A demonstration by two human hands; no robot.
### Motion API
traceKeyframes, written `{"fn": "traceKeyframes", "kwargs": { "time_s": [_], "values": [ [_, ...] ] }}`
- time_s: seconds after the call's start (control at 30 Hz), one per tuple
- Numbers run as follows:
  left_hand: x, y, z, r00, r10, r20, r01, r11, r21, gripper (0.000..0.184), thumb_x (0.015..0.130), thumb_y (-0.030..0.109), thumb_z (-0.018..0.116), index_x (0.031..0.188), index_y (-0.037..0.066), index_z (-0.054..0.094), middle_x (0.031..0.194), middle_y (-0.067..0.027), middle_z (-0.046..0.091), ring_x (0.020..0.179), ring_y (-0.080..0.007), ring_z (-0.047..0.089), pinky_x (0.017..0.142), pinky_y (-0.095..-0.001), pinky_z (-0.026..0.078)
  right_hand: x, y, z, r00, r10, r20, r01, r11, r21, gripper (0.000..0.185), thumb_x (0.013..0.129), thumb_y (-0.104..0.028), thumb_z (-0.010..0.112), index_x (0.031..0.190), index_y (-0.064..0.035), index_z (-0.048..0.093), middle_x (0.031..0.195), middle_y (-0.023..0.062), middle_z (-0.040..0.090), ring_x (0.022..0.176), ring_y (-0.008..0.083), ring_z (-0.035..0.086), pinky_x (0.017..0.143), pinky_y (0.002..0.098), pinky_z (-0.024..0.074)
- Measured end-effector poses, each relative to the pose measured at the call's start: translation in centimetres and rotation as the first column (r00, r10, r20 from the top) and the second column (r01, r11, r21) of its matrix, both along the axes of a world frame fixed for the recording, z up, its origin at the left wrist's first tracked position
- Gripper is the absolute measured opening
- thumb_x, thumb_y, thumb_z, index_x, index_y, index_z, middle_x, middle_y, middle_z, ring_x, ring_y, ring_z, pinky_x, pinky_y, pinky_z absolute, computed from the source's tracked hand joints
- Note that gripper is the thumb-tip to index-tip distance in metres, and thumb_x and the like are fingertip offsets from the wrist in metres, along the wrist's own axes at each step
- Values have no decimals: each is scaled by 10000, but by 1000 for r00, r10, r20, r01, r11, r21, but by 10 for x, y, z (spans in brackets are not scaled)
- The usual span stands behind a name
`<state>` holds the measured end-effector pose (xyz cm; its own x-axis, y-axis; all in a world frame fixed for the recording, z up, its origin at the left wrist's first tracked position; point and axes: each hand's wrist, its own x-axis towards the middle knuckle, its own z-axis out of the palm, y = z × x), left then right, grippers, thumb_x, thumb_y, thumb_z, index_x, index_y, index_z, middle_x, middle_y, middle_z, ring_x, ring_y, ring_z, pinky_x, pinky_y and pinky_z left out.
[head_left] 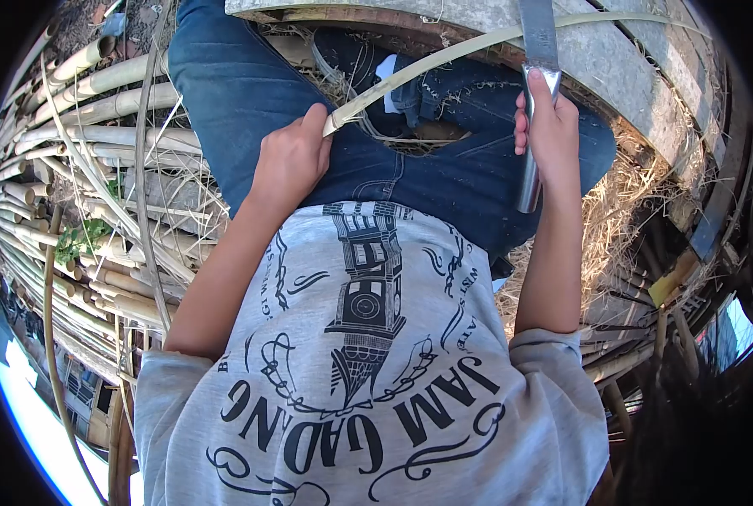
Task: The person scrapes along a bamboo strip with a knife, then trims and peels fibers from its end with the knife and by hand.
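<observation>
My left hand (294, 160) is closed around the near end of a long, thin bamboo strip (444, 59), just above my left thigh. The strip curves up and away to the right, past the wooden boards. My right hand (553, 126) grips a large knife (539, 34) by its shiny metal handle, thumb laid along the top of the grip. Its flat blade points away from me and crosses the strip; whether the two touch I cannot tell. The blade's tip is cut off by the frame's top edge.
Weathered boards (600, 63) lie in front of my legs. Many bamboo poles (123, 105) are piled on the left, with a small green plant (81, 240) among them. Dry straw and shavings (612, 219) cover the ground on the right.
</observation>
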<state>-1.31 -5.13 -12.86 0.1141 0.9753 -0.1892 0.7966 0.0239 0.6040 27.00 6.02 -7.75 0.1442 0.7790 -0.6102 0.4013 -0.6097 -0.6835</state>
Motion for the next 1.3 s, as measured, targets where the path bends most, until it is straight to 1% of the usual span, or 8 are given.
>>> {"fn": "traceKeyframes", "kwargs": {
  "time_s": [0.07,0.13,0.27,0.9,1.1,1.2,1.27,1.3],
  "values": [
    [2,1,1,1000,-18,16,19,1000,-18,155,870,56,595,913,18,451,724,-216,586,674,-435,591,580,-500,461,-4,-2,-5,999,-25,-27,25,1000,-8,482,976,-474,513,761,-44,537,537,14,490,401,86,468,363,244,392],
    [1,-5,-3,1000,-7,7,7,1000,-20,159,865,52,598,918,17,452,728,-216,588,675,-435,592,580,-499,462,-16,-12,-8,992,-94,-80,95,996,4,468,977,-456,518,765,-39,527,541,24,487,403,96,473,360,256,398],
    [1,-5,-5,1000,-5,15,4,1000,16,175,847,35,608,928,13,455,732,-214,588,676,-436,591,578,-497,464,-19,-16,-4,989,-106,-105,105,994,-16,466,976,-454,520,766,-38,516,541,34,481,400,109,474,356,265,401],
    [3,-4,-7,1000,8,-24,-8,1000,3,172,848,45,603,939,18,460,736,-212,598,676,-428,601,582,-501,469,-21,-30,-7,964,-159,-211,139,984,-108,463,976,-465,498,757,-57,502,512,18,451,382,102,455,343,266,387],
    [2,-5,-7,999,9,-34,-9,1000,-3,174,850,47,602,950,20,462,738,-211,601,674,-425,603,579,-499,472,-21,-31,-7,956,-179,-234,151,979,-136,458,970,-467,513,755,-63,501,511,17,450,380,103,454,344,268,387],
    [2,-3,-6,999,9,-44,-9,1000,-1,167,856,54,599,942,25,459,740,-204,605,670,-422,603,571,-497,471,-13,-26,-1,962,-144,-231,106,980,-170,458,965,-474,522,758,-66,501,510,16,449,376,104,452,346,266,385],
    [3,-2,-4,996,-23,-83,18,998,-52,156,868,68,593,925,31,452,728,-194,601,662,-417,603,564,-494,469,2,-16,1,988,-45,-146,23,988,-154,452,963,-484,524,768,-77,500,514,5,447,375,91,443,351,250,377],
    [2,-2,-5,996,-19,-82,14,998,-57,156,868,68,593,925,31,452,728,-194,601,662,-417,603,564,-494,469,8,-9,2,987,-71,-146,53,990,-128,460,962,-480,523,758,-68,510,522,13,465,383,93,453,358,251,385]
  ]
}}
